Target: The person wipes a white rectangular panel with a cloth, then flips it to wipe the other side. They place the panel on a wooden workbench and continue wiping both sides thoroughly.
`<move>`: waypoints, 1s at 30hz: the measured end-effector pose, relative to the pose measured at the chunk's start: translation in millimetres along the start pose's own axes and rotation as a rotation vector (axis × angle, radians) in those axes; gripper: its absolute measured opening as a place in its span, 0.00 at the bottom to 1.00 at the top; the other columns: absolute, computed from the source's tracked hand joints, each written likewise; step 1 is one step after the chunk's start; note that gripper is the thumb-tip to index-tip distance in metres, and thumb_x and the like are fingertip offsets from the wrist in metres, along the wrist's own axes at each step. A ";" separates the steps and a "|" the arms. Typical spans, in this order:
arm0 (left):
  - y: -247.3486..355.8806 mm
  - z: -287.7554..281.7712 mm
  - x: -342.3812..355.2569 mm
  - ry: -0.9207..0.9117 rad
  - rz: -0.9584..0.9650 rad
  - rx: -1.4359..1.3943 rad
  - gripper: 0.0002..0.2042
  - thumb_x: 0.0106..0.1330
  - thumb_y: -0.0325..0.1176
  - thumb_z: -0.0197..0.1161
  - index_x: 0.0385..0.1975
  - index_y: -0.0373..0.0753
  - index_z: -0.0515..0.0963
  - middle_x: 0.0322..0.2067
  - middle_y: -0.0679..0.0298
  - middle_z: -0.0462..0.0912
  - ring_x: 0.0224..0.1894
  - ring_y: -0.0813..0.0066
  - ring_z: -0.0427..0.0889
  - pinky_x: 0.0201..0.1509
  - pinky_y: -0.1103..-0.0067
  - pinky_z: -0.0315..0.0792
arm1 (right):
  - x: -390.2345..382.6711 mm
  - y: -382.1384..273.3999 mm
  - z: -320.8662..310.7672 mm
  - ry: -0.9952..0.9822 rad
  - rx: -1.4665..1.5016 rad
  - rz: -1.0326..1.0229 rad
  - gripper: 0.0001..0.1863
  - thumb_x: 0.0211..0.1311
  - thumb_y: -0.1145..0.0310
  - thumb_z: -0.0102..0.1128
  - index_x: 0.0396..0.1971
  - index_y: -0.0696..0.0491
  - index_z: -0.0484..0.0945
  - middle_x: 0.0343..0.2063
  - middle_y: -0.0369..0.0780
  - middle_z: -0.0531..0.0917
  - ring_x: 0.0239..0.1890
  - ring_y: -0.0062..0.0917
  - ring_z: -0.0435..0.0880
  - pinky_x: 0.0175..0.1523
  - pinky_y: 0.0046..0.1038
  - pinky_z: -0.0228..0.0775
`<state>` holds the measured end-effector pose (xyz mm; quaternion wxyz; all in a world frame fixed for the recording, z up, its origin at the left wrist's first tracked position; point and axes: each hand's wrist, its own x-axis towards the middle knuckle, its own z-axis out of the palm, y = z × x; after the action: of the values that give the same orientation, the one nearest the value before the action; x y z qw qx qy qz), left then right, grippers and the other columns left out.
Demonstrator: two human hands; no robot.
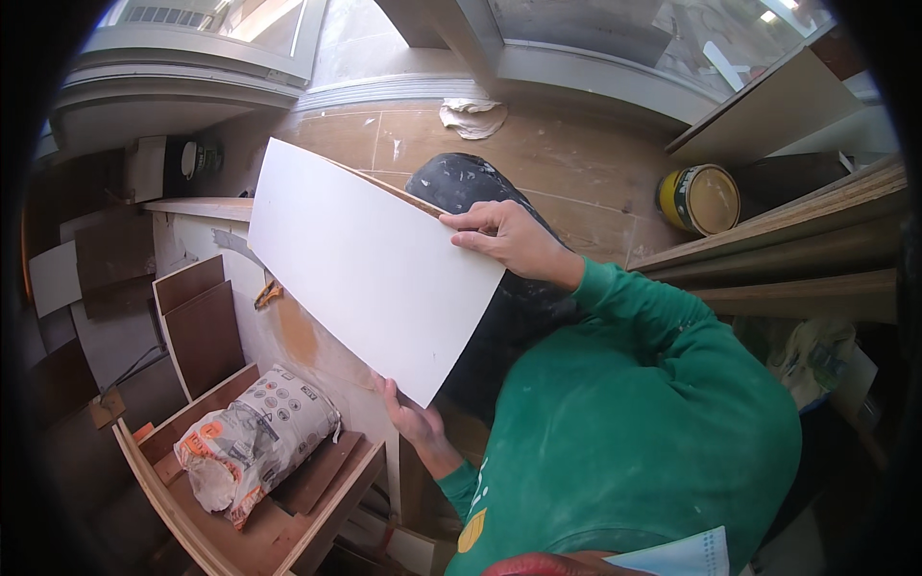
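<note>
Board [370, 274] slants long-ways beyond and right of the bag [279, 418], my right grip [523, 245] pinching its far edge, my left grip [420, 424], nearer the bag, by its near corner, pinching or not I can't tell.

This place seems to be a room under renovation, used as a workshop. Long wooden boards [816, 216] run along the right edge, near a yellow bucket [699, 200]. Whitish spots mark the floor [576, 154] at upper middle. At lower left, a crumpled material bag [279, 422] lies in a wooden box [197, 518], beside brown panels [204, 346].
</note>
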<state>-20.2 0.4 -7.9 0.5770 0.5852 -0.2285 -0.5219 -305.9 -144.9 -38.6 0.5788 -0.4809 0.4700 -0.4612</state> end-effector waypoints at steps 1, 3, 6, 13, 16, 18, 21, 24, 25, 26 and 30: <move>-1.3 -0.9 -0.1 0.005 0.003 -0.004 0.30 0.75 0.35 0.47 0.75 0.35 0.55 0.69 0.56 0.67 0.70 0.61 0.67 0.74 0.65 0.61 | -0.2 -0.7 0.4 -0.001 -0.024 -0.007 0.19 0.67 0.66 0.67 0.55 0.56 0.84 0.30 0.40 0.83 0.32 0.22 0.78 0.42 0.26 0.71; -2.7 -3.0 1.9 0.015 0.007 -0.013 0.31 0.73 0.34 0.48 0.75 0.32 0.55 0.70 0.54 0.65 0.71 0.61 0.65 0.75 0.67 0.59 | -0.6 -2.2 4.1 0.018 0.052 0.038 0.18 0.67 0.67 0.67 0.55 0.58 0.84 0.32 0.39 0.84 0.33 0.20 0.79 0.41 0.25 0.72; -6.0 -14.5 4.5 -0.020 -0.003 0.021 0.32 0.74 0.33 0.47 0.76 0.29 0.52 0.72 0.53 0.62 0.73 0.61 0.62 0.76 0.69 0.56 | -3.4 -9.0 4.6 0.005 0.051 0.073 0.18 0.68 0.69 0.66 0.54 0.59 0.84 0.34 0.38 0.85 0.35 0.18 0.80 0.41 0.23 0.73; -4.5 -0.5 4.5 -0.026 0.070 0.089 0.31 0.74 0.29 0.46 0.75 0.24 0.51 0.73 0.49 0.61 0.74 0.61 0.62 0.78 0.71 0.53 | -2.2 -9.2 -0.6 -0.007 -0.043 0.039 0.17 0.70 0.69 0.66 0.55 0.58 0.84 0.34 0.33 0.82 0.35 0.14 0.78 0.42 0.18 0.71; -1.1 1.7 6.1 -0.065 0.091 0.107 0.31 0.74 0.28 0.46 0.75 0.23 0.51 0.74 0.48 0.60 0.75 0.61 0.60 0.78 0.71 0.52 | -2.3 -7.6 -0.2 0.000 -0.078 0.051 0.17 0.70 0.68 0.66 0.54 0.58 0.84 0.33 0.32 0.82 0.35 0.13 0.78 0.41 0.18 0.70; -11.8 -8.9 11.1 -0.059 0.112 0.138 0.31 0.74 0.29 0.45 0.75 0.23 0.52 0.74 0.48 0.60 0.75 0.61 0.60 0.78 0.71 0.51 | -2.8 -6.8 0.4 0.004 -0.094 0.064 0.16 0.70 0.68 0.66 0.54 0.58 0.85 0.34 0.32 0.83 0.34 0.13 0.78 0.40 0.17 0.70; -14.7 -10.5 12.6 -0.043 0.134 0.142 0.30 0.74 0.29 0.46 0.74 0.23 0.54 0.73 0.49 0.61 0.75 0.62 0.60 0.79 0.71 0.51 | -1.3 -5.0 1.9 0.013 -0.116 0.067 0.16 0.69 0.68 0.67 0.53 0.58 0.85 0.34 0.32 0.84 0.34 0.12 0.79 0.40 0.17 0.71; -25.4 -19.8 13.9 -0.010 0.144 0.139 0.28 0.74 0.30 0.49 0.73 0.24 0.59 0.73 0.49 0.62 0.75 0.61 0.61 0.78 0.71 0.51 | -3.8 -7.0 4.4 0.030 -0.091 0.083 0.15 0.69 0.70 0.67 0.52 0.58 0.86 0.35 0.33 0.86 0.34 0.12 0.80 0.40 0.15 0.71; -32.5 -24.4 15.5 0.005 0.148 0.141 0.28 0.74 0.30 0.50 0.72 0.25 0.61 0.72 0.49 0.63 0.74 0.61 0.62 0.78 0.71 0.51 | -3.6 -5.6 3.8 0.024 -0.091 0.071 0.15 0.68 0.70 0.67 0.52 0.59 0.86 0.35 0.33 0.85 0.34 0.12 0.80 0.40 0.16 0.71; -38.3 -27.8 18.0 0.025 0.170 0.144 0.28 0.74 0.31 0.52 0.71 0.25 0.63 0.70 0.49 0.67 0.73 0.62 0.64 0.78 0.71 0.52 | -2.1 -2.7 2.6 0.017 -0.090 0.059 0.16 0.68 0.70 0.68 0.52 0.59 0.86 0.35 0.33 0.85 0.34 0.12 0.79 0.40 0.16 0.71; -35.2 -17.0 17.1 0.027 0.200 0.081 0.27 0.73 0.29 0.53 0.70 0.23 0.64 0.68 0.50 0.70 0.72 0.65 0.66 0.77 0.73 0.55 | 3.3 9.6 -2.2 0.021 -0.098 0.072 0.16 0.68 0.71 0.67 0.53 0.59 0.85 0.35 0.32 0.85 0.35 0.12 0.79 0.42 0.17 0.71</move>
<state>-11.1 1.1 -49.6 0.6052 0.5892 -0.2988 -0.4441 -306.9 -147.4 -48.6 0.5658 -0.4867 0.5151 -0.4216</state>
